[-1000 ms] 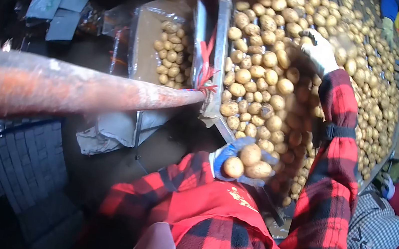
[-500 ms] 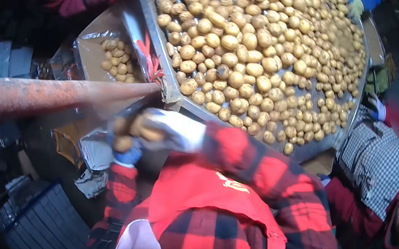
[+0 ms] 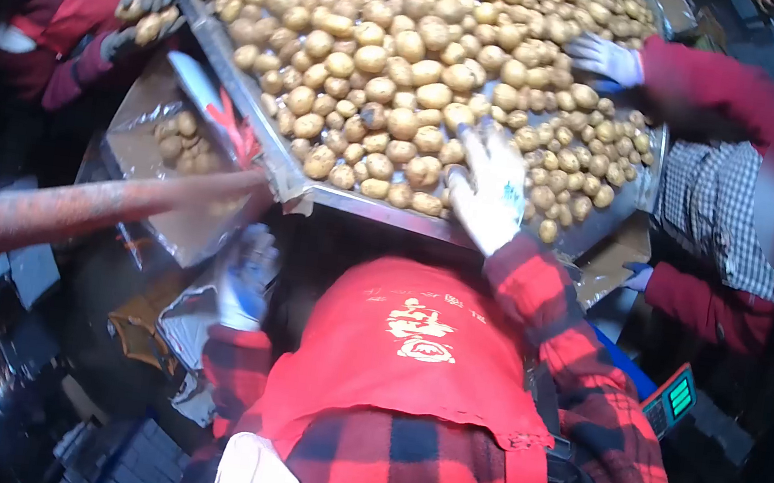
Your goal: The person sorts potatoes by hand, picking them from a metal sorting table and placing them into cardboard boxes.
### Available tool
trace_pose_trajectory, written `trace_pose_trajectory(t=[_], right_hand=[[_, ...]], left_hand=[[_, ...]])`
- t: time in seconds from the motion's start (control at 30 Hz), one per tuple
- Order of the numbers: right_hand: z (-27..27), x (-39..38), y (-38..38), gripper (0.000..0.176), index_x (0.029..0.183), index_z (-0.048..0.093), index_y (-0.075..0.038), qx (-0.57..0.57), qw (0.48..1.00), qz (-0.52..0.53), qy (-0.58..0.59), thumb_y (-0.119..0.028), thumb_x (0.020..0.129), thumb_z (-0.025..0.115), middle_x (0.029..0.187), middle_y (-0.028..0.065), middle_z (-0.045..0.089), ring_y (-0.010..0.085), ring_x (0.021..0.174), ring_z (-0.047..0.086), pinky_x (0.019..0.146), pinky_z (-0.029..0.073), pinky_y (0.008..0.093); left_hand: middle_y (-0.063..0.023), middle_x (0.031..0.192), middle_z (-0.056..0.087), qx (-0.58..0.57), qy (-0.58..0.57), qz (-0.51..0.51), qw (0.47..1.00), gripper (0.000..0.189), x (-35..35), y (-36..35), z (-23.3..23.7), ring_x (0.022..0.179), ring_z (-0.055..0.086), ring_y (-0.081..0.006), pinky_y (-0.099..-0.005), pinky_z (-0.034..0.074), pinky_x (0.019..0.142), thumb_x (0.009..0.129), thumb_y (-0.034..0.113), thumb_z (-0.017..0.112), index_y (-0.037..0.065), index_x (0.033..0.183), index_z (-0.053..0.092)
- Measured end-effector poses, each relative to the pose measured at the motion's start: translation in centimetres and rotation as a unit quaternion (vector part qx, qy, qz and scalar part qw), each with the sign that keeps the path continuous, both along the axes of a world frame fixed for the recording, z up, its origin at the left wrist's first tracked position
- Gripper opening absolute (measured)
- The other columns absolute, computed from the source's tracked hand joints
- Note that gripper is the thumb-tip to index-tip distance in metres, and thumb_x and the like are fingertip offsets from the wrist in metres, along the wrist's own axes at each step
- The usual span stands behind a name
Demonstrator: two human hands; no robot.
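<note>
My right hand (image 3: 491,192), in a white glove, reaches over the near edge of the sorting table (image 3: 381,210). Its fingers are spread above and against the potatoes (image 3: 402,124), with no potato visibly held. My left hand (image 3: 247,277), in a grey-white and blue glove, hangs below the table's left corner. It looks empty with its fingers stretched upward, though blur softens them. Near it stands a plastic-lined cardboard box (image 3: 146,107) with a small heap of potatoes inside.
An orange, worn pole (image 3: 108,205) runs to the table corner, where red strips (image 3: 236,129) are tied. A co-worker's gloved hand (image 3: 606,60) touches potatoes at right; another person's gloved hands (image 3: 149,10) hold potatoes at upper left. A scale display (image 3: 674,397) glows at lower right.
My right hand has moved from beside my left hand up to the potatoes on the table. The potatoes seen between my hands are no longer there. The view has shifted right.
</note>
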State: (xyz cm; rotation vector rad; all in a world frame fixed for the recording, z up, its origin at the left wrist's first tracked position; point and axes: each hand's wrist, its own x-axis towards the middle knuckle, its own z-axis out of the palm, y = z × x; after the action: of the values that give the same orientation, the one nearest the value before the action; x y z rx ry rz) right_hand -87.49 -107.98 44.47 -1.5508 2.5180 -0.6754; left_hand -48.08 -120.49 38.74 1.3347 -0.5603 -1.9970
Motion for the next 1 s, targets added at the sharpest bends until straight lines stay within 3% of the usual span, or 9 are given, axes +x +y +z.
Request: trace_pose_trajectory(t=[0.1,0.17,0.23,0.3,0.47,0.63,0.83,0.93,1.0], right_hand=[[-4.8,-2.7,0.6,0.078,0.155,0.04,-0.015,0.063,0.981,-0.163,0.085,-0.044,0.088,0.067,0.16,0.0216,0.032,0.0426,0.145,0.031,0.118,0.024,0.0575],[-7.9,-2.2,-1.1,0.087,0.159,0.031,-0.012,0.087,0.978,-0.172,0.083,-0.058,0.09,0.059,0.163,0.0163,0.031,0.0446,0.146,0.029,0.118,0.02,0.0626],[-8.1,-1.0,-3.5,0.089,0.158,0.03,-0.006,0.127,0.967,-0.198,0.096,-0.058,0.091,0.06,0.162,0.0193,0.03,0.0509,0.147,0.024,0.12,0.014,0.0645],[-7.4,-2.4,-5.5,0.089,0.157,0.031,-0.007,0.083,0.972,-0.204,0.079,-0.058,0.091,0.06,0.162,0.0148,0.031,0.0534,0.145,0.025,0.119,0.015,0.066],[-5.9,-5.3,-3.8,0.086,0.156,0.034,-0.011,-0.11,0.989,-0.094,0.005,-0.054,0.088,0.064,0.162,0.0174,0.03,0.0511,0.146,0.025,0.119,0.018,0.064],[-10.3,-4.9,6.8,0.087,0.156,0.04,-0.019,0.056,0.991,-0.103,0.063,-0.062,0.084,0.065,0.163,0.0178,0.027,0.0468,0.15,0.018,0.118,0.011,0.0699],[-6.2,-9.4,-4.9,0.094,0.153,0.042,-0.018,0.033,0.979,-0.145,0.136,-0.071,0.078,0.064,0.16,0.0172,0.033,0.0461,0.141,0.035,0.116,0.021,0.0667],[-5.4,-12.6,-9.0,0.091,0.152,0.04,-0.012,-0.01,0.98,-0.17,0.107,-0.052,0.077,0.073,0.157,0.0185,0.036,0.0401,0.134,0.044,0.112,0.033,0.058],[-5.1,-15.3,-12.1,0.082,0.15,0.039,-0.008,-0.094,0.977,-0.166,0.095,-0.03,0.08,0.073,0.156,0.0182,0.038,0.0368,0.126,0.054,0.103,0.045,0.0486]], left_hand=[[-0.0115,0.135,0.063,-0.137,-0.074,-0.213,0.965,0.04,-9.6,3.3,3.7,0.127,0.059,-0.0274,-0.0406,0.045,0.109,0.104,0.028,0.054,0.004,0.135,0.058],[-0.0142,0.141,0.058,-0.479,-0.232,-0.334,0.778,0.043,-13.4,3.8,3.0,0.131,0.055,-0.0294,-0.0421,0.045,0.109,0.098,0.017,0.063,0.005,0.139,0.057],[-0.0172,0.148,0.052,-0.626,-0.3,-0.308,0.65,0.054,-18.5,4.5,3.2,0.135,0.05,-0.0348,-0.0453,0.043,0.11,0.089,0.01,0.07,0.008,0.142,0.056],[-0.0213,0.155,0.042,-0.671,-0.374,-0.317,0.556,0.069,-22.9,4.6,2.2,0.141,0.04,-0.042,-0.0531,0.031,0.116,0.081,0.022,0.076,0.013,0.146,0.053],[-0.0281,0.162,0.023,-0.646,-0.462,-0.353,0.494,0.089,-27.2,6.2,0.3,0.144,0.028,-0.0519,-0.0632,0.021,0.117,0.076,0.04,0.079,0.018,0.153,0.042],[-0.0317,0.162,0.016,-0.637,-0.52,-0.386,0.419,0.099,-28.2,7.1,0.0,0.144,0.021,-0.0589,-0.0705,0.018,0.115,0.068,0.041,0.083,0.024,0.155,0.039],[-0.0259,0.16,0.026,-0.641,-0.511,-0.394,0.416,0.093,-32.6,2.6,1.2,0.142,0.02,-0.0623,-0.0772,0.021,0.11,0.064,0.038,0.082,0.036,0.15,0.047],[-0.014,0.162,0.029,-0.667,-0.477,-0.411,0.399,0.083,-35.0,-1.9,1.7,0.147,0.02,-0.0543,-0.0819,0.022,0.105,0.073,0.029,0.082,0.045,0.148,0.048],[-0.0153,0.157,0.037,-0.753,-0.419,-0.305,0.405,0.078,-37.4,-5.9,-0.2,0.144,0.031,-0.0497,-0.0756,0.029,0.106,0.073,0.022,0.081,0.044,0.143,0.054]])
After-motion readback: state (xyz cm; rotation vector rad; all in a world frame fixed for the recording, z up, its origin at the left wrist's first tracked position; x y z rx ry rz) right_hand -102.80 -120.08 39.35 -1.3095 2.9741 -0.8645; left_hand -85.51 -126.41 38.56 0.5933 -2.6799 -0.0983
